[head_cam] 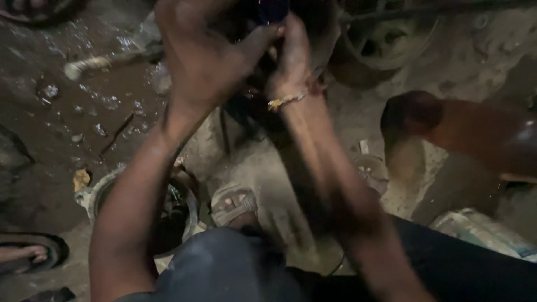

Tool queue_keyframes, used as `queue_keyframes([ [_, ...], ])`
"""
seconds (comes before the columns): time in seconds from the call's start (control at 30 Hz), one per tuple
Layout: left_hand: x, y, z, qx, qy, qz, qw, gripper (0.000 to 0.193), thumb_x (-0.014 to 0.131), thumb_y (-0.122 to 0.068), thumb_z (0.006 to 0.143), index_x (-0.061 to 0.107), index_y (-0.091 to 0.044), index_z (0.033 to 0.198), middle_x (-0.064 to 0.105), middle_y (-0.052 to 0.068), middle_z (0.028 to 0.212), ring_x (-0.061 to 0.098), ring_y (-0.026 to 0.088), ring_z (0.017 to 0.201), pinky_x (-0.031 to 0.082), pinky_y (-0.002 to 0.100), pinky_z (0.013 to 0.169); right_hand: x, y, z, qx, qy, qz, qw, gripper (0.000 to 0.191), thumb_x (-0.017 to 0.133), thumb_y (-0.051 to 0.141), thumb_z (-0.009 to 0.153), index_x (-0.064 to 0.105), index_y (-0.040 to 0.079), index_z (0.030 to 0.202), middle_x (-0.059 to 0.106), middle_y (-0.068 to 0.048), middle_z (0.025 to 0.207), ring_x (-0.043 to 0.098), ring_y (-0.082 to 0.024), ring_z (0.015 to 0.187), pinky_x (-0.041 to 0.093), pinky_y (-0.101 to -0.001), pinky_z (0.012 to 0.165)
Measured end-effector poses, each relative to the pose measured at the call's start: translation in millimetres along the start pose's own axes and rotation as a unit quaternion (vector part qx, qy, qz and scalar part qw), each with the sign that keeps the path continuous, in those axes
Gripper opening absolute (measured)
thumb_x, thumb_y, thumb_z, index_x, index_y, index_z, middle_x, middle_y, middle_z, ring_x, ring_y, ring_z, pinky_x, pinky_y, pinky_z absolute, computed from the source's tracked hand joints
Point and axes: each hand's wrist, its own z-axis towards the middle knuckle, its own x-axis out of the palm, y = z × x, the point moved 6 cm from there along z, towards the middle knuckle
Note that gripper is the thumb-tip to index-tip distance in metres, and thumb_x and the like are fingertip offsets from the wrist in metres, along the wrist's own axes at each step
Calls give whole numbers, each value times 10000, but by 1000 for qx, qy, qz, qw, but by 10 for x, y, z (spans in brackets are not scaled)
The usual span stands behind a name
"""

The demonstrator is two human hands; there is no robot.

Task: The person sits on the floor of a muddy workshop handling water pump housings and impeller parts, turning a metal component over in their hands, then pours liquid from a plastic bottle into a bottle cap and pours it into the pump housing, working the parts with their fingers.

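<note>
Hands are meeting at the top of the view, above a sandalled foot [234, 206]. Left hand [204, 56] is curling its fingers around a dark blue object [271, 10]; right hand [292, 56], with a yellow wrist band [285, 101], is pressing against it, though its grip is unclear. Left of the foot, a round metal ring [100, 193] is lying on the dirt floor [56, 140].

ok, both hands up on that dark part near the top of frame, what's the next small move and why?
Probably hold and steady before applying force. Both the left hand and the right hand are closed around the dark part, which is cut off by the frame edge and blurred, so the grip itself is unclear. A sandalled foot sits directly below.
</note>
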Motion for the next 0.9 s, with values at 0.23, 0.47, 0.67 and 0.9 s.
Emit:
queue_keyframes([
  [0.23,1,-59,106,-64,48,-97,992,315,865,-22,913,751,3,1205,769,135,1115,788,229,1024,651,322,919,426,-177,35,-57,143,174,973,323,586,402,1075,652,86,1081,662,-67,952,633,-221,846,520,-364,762],
  [0.47,77,-66,71,-17,52,-133,990,387,848,12,866,723,29,1233,743,164,1186,759,251,1101,642,334,976,383,-154,-378,-201,230,-429,850,355,644,349,973,642,92,1218,698,-127,1061,671,-283,976,533,-392,857],
  [0.67,85,-19,40,-60,55,-152,985,389,848,12,856,727,30,1225,752,151,1179,768,238,1097,641,314,939,33,532,-318,20,181,-938,295,481,731,314,883,616,136,1315,719,-158,1060,710,-314,974,559,-412,834],
  [0.9,41,-30,34,-64,48,-116,990,328,884,-35,871,744,9,1164,767,126,1107,773,211,1020,625,319,916,360,767,13,-268,128,-955,-22,215,646,253,990,798,121,1066,756,-94,958,714,-241,909,531,-370,713],
])
